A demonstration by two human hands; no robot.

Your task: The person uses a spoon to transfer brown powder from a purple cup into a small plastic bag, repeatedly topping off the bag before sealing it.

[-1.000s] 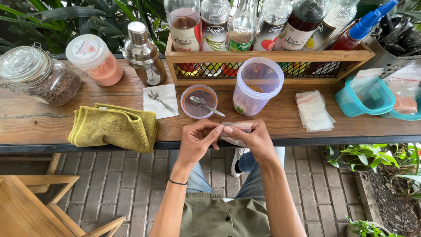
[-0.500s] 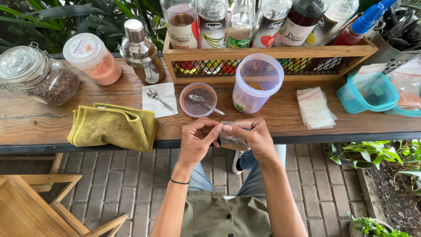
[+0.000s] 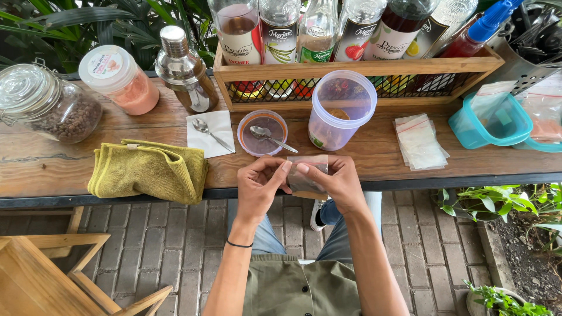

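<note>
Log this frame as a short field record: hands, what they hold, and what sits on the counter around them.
left hand: pinches top edge of the small clear bag
right hand: grips the same bag, thumb at its top
bag position: held at the counter edge
behind hands: shallow tub with spoon; open clear container
right: stack of empty bags
left: yellow cloth, second spoon on napkin

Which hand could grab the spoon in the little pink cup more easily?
Probably the left hand. The metal spoon lies in the round pink plastic cup just above it. The right hand sits farther right, pinching the small clear plastic bag.
</note>
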